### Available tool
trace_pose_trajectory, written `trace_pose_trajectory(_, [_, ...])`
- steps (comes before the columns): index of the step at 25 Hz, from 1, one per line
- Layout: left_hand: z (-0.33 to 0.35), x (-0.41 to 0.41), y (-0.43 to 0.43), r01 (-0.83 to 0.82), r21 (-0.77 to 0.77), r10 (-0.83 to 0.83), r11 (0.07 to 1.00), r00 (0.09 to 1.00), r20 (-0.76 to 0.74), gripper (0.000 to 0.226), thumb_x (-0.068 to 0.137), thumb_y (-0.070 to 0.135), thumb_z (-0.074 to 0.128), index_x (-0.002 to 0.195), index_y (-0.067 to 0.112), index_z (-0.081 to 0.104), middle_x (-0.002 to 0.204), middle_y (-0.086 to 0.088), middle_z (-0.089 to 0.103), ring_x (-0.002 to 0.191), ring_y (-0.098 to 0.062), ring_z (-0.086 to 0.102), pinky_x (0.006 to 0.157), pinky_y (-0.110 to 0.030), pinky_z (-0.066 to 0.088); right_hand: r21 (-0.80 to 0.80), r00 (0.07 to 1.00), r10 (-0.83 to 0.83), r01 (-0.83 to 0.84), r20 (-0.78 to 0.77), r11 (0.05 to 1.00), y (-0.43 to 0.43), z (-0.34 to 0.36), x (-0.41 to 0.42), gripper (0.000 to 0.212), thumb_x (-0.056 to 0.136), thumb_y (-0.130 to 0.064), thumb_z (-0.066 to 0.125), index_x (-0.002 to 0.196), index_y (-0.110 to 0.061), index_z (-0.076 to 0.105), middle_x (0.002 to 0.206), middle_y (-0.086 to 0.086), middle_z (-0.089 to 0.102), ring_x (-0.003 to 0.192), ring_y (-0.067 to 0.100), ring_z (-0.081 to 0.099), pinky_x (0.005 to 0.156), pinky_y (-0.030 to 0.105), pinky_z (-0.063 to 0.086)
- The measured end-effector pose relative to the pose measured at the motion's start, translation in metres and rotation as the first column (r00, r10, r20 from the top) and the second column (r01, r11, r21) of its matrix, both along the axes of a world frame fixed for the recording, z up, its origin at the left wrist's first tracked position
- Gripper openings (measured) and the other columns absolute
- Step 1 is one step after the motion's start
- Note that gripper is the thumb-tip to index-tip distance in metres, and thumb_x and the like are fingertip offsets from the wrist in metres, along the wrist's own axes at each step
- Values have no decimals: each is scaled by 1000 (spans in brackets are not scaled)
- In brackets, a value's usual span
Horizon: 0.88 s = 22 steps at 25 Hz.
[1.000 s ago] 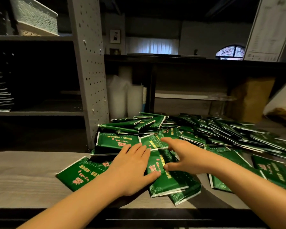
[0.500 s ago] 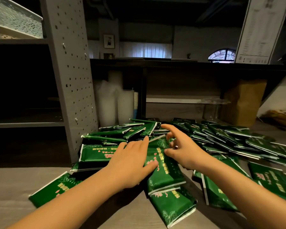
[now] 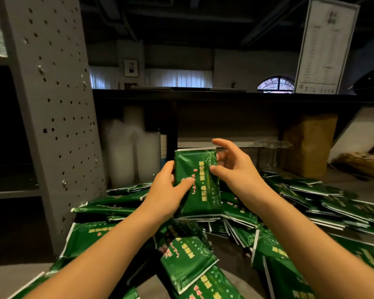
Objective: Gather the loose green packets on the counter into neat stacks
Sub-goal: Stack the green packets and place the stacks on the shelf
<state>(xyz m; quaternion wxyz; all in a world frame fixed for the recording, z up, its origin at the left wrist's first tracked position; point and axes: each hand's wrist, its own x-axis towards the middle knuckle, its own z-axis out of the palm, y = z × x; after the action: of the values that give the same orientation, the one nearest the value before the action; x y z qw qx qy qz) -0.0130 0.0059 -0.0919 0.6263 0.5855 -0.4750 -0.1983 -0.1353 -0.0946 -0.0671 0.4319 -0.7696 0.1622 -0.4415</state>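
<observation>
– While we hold the raised packet [image 3: 198,186] at the centre of the head view, which hand carries it?

– Both. Our left hand [image 3: 168,190] grips the left edge, with the thumb laid across the printed face and the fingers curled behind. Our right hand [image 3: 235,169] pinches the right edge with the thumb on the face. Its index finger is extended over the upper right corner, and the other fingers are loosely spread behind.

– Orientation?

– Upright, printed face toward us, with the long axis running top to bottom of the frame and the top leaning slightly left. Layered white edges show at the lower end. We cannot tell whether we hold one packet or several.

– Location of the remaining stock?

– The loose packets [image 3: 311,197] are heaped on the counter [image 3: 20,275] below and behind our hands. They overlap at mixed angles, from the pegboard post [image 3: 52,104] on the left out to the right edge of the frame.

– Which relation governs the next move?

– The nearest packet [image 3: 188,262] lies flat at lower centre, directly below the raised one and between our forearms. Its long axis is skewed diagonally to the raised packet's. We judge that it must be turned into line before joining. Our right hand has the lighter hold, so it is better placed to release and reach down.
</observation>
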Motion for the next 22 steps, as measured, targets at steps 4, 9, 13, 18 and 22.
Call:
trace_pose_trajectory(4, [-10, 1, 6, -41, -46, 37, 998, 996, -85, 23, 93, 7, 53, 105, 27, 49, 101, -7, 69, 88, -22, 69, 74, -38, 58, -209, 961, -250, 222, -119, 952, -18, -5, -17, 38, 95, -12, 50, 131, -22, 48, 99, -5, 57, 91, 11, 56, 76, 22, 48])
trace_pose_trajectory(9, [-18, -4, 20, 7, -18, -8, 1000, 999, -47, 40, 93, 7, 52, 122, 32, 41, 98, -6, 71, 82, -21, 71, 73, -39, 58, -610, 450, -736, 416, -506, 674, -67, -3, -67, 36, 99, -31, 39, 130, -17, 51, 129, 9, 52, 117, 31, 48, 92, 43, 46])
trace_pose_trajectory(13, [-23, -10, 21, -34, -4, 34, 999, 999, -10, 48, 92, 4, 53, 125, 37, 37, 97, -7, 70, 77, -17, 71, 64, -31, 57, -425, 357, -625, 497, -695, 757, -95, -18, -80, 44, 100, -41, 31, 115, -10, 58, 121, 16, 58, 109, 35, 54, 89, 40, 45])
trace_pose_trajectory(18, [-22, -13, 22, -79, -40, 78, 996, 997, -19, 50, 92, 3, 53, 124, 39, 36, 97, -8, 70, 77, -21, 71, 68, -37, 58, -354, 330, -536, 476, -777, 805, -104, -33, -81, 49, 98, -47, 31, 127, -15, 55, 136, 15, 51, 124, 35, 47, 103, 41, 38])
trace_pose_trajectory(22, [-22, -13, 22, -81, -37, 80, 996, 996, -49, 49, 92, 4, 53, 121, 41, 38, 99, -10, 69, 79, -23, 71, 64, -35, 58, -251, 552, -425, 365, -717, 897, -84, -24, -72, 41, 101, -35, 35, 135, -17, 49, 142, 8, 47, 127, 27, 45, 99, 32, 36])
